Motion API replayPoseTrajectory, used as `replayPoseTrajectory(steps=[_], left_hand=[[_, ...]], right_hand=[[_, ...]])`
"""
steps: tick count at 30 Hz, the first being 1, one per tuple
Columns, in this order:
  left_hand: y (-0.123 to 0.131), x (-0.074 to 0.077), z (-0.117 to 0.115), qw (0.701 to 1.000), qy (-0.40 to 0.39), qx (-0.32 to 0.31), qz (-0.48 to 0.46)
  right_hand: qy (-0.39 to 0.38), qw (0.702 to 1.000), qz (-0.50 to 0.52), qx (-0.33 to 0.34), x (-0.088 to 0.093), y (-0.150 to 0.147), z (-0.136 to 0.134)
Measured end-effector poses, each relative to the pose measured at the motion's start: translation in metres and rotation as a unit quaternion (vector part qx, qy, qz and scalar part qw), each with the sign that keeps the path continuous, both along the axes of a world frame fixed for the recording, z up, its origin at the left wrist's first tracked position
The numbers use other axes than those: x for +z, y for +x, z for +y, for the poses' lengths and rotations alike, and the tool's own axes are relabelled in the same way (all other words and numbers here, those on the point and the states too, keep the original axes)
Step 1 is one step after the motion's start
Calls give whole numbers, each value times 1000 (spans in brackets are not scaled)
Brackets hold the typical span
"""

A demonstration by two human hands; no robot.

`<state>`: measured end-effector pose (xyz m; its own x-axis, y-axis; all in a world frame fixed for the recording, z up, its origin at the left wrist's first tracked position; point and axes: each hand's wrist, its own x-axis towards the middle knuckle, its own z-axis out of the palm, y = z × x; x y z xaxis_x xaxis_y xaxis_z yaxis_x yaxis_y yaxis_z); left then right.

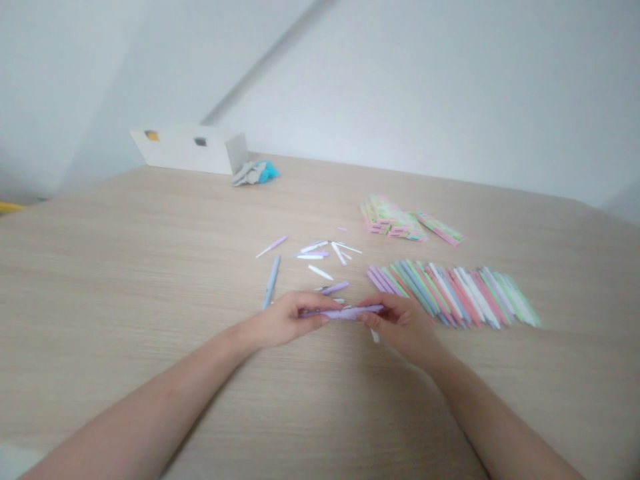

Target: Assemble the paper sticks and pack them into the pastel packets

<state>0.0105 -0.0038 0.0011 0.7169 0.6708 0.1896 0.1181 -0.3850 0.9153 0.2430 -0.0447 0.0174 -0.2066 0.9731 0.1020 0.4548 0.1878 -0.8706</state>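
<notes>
**A:** What is in hand here?

**B:** Both hands grip one lilac paper stick (pixel 350 312). The left hand (pixel 287 319) pinches its left end and the right hand (pixel 400 321) pinches its right end. The stick is level, just above the desk (pixel 125 267) and near its front. I judge the step to be rolling or tightening that stick between the fingertips.

**A:** What does a further move call for?

**B:** In my view, a firm pinch at both ends so the paper doesn't loosen, and a light touch, since paper this thin would crease easily.

**A:** And the counts?

**B:**
- **Held:** one stick.
- **Loose near the hands:** one blue stick (pixel 271 281) and one short purple stick (pixel 334 288).
- **Beyond them:** small scraps (pixel 325 252), white and pale purple, roughly nine. They are too blurred for me to be sure.
- **To the right:** a row of coloured sticks (pixel 455 293) lying side by side. There are well over a dozen, but I cannot count them exactly.
- **Behind the row:** one stack of coloured papers (pixel 395 221).
- **At the far edge:** one white box (pixel 193 148) with one crumpled grey-and-blue bundle (pixel 256 172) just beside it.
</notes>
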Motion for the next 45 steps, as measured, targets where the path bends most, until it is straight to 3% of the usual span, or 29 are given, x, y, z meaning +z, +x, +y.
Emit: replayPoseTrajectory(steps=[9,25,37,45], left_hand=[[2,5,-2,1000,0,5,0],[2,3,-2,999,39,7,2],[4,5,-5,996,90,20,7],[4,3,-3,998,66,20,16]], right_hand=[[5,1000,24,-6,-4,0,0],[22,998,-47,-24,-2,-4,-2],[-37,998,-43,-29,-7,-4,0],[-52,998,-38,-5,-10,-1,2]])
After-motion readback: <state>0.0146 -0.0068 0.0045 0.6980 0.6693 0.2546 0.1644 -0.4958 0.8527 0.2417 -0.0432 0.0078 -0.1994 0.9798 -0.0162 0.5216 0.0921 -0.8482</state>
